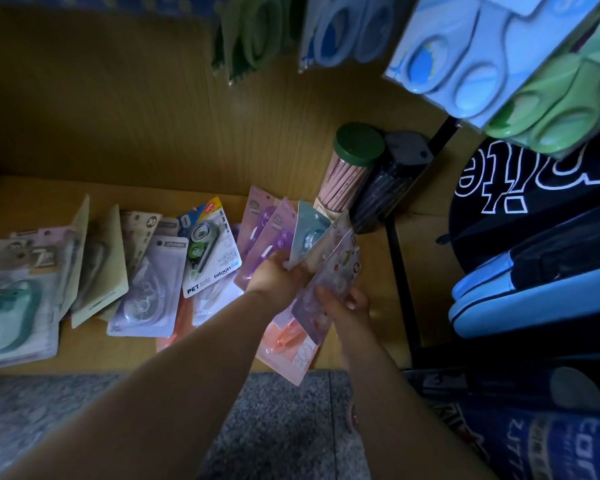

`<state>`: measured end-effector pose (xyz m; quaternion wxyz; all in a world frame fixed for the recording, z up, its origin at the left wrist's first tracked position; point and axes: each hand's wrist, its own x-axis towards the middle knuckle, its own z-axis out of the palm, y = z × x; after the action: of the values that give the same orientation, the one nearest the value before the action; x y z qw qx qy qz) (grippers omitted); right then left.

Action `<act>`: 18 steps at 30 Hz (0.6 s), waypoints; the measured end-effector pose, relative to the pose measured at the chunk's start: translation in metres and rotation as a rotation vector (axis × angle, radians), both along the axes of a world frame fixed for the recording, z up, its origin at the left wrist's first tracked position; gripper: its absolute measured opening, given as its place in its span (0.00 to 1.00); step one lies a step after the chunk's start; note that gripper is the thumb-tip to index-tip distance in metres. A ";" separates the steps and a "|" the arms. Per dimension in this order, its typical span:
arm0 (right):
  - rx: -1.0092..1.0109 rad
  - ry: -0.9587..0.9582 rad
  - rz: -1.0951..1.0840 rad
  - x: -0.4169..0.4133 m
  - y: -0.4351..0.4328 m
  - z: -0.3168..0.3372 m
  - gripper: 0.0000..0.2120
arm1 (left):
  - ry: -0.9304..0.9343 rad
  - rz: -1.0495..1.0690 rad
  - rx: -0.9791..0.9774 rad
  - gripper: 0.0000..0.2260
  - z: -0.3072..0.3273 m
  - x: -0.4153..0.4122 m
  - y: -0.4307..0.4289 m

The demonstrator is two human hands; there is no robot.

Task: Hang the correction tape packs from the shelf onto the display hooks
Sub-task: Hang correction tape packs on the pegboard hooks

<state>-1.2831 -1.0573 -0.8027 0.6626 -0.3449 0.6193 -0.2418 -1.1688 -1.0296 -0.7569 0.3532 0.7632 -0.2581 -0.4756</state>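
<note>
Several correction tape packs lie spread on the wooden shelf [35,199]: greenish ones [11,306] at the left, a clear-white one [149,289] and a "bitoon" pack [210,251] in the middle. My left hand [278,275] grips a fan of packs [309,237], purple and pale blue among them. My right hand [343,303] pinches a patterned lilac pack [329,282] at the front of that fan. A pink pack [288,344] sticks out below my hands. Blue packs [451,64] and green packs [561,109] hang on display at the upper right.
A green-lidded tube of pink pencils [347,168] and a dark tube [392,181] stand at the shelf's back right. A black rack post [400,271] rises beside them, with blue-and-black bags [534,282] to its right. More packs [253,32] hang above. Grey floor [49,427] lies below.
</note>
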 end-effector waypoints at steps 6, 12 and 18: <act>-0.045 -0.170 -0.116 0.010 0.002 0.011 0.27 | 0.160 0.041 -0.050 0.10 -0.002 0.007 0.022; -0.127 -0.142 0.078 0.015 0.007 0.035 0.33 | 0.317 0.142 -0.147 0.12 0.011 0.012 0.057; -0.173 -0.057 0.236 0.021 0.029 0.078 0.37 | 0.426 0.163 -0.249 0.21 0.044 0.013 0.101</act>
<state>-1.2624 -1.0282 -0.7243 0.6715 -0.4640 0.5323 -0.2245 -1.1554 -0.9285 -0.7133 0.5282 0.6146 -0.1719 -0.5601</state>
